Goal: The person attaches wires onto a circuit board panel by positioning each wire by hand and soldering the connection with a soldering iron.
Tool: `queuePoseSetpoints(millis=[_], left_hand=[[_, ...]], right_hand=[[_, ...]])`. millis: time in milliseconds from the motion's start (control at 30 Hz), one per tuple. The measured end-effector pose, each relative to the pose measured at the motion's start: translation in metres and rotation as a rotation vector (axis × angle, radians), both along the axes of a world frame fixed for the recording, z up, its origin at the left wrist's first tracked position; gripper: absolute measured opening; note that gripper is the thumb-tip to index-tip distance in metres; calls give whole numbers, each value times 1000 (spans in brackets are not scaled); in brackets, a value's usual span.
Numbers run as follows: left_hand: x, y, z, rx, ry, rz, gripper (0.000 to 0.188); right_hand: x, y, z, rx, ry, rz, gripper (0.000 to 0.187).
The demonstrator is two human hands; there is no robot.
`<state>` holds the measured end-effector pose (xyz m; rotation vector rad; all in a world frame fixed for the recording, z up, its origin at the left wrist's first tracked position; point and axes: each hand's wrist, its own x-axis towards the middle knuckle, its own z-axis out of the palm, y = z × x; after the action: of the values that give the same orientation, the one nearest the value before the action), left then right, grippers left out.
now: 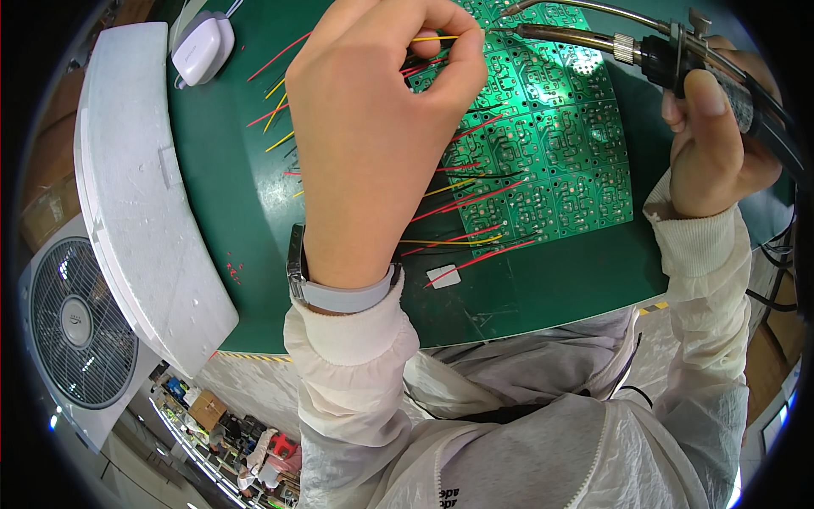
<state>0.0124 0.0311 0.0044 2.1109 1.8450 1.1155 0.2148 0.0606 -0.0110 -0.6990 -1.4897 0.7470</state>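
Observation:
My left hand [381, 127] pinches a yellow wire [434, 38] between thumb and forefinger at the far part of a green circuit board panel [585, 140]. In my right hand [721, 144] is a soldering iron [585, 38] with a thin curved metal tube [610, 10] along it. The iron's tip points left, close to the wire's end; whether they touch I cannot tell. Several red, yellow and black wires, among them a red wire [483, 265], stick out leftward from the panel's left edge. My left hand hides part of these wires.
A green mat [543, 288] covers the table. A long white foam piece [144, 153] lines its left side, near a white rounded device [203, 48] with a cord. A small white label [443, 276] lies by the near wires. Beyond the table's left edge is a fan [80, 322].

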Motion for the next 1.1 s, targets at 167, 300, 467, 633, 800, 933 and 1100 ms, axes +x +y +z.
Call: queuePoseSetpoints(millis=[167, 300, 467, 633, 800, 933, 1100], left_hand=[[-1, 2, 0, 20, 6, 15, 10], [-1, 2, 0, 36, 9, 25, 11], [-4, 0, 1, 55, 20, 44, 11], [-3, 2, 1, 77, 22, 58, 12], [-3, 2, 0, 96, 27, 73, 13], [-4, 4, 0, 112, 30, 83, 13], [-6, 4, 1, 132, 39, 99, 14]], right_hand=[[0, 1, 1, 11, -28, 18, 18], [0, 1, 0, 11, -28, 26, 18], [0, -1, -2, -15, 22, -10, 19], [2, -3, 0, -41, -8, -34, 20], [2, -3, 0, -41, 5, -13, 20], [5, -4, -3, -55, -6, -61, 20], [4, -1, -3, -89, 69, -87, 18]])
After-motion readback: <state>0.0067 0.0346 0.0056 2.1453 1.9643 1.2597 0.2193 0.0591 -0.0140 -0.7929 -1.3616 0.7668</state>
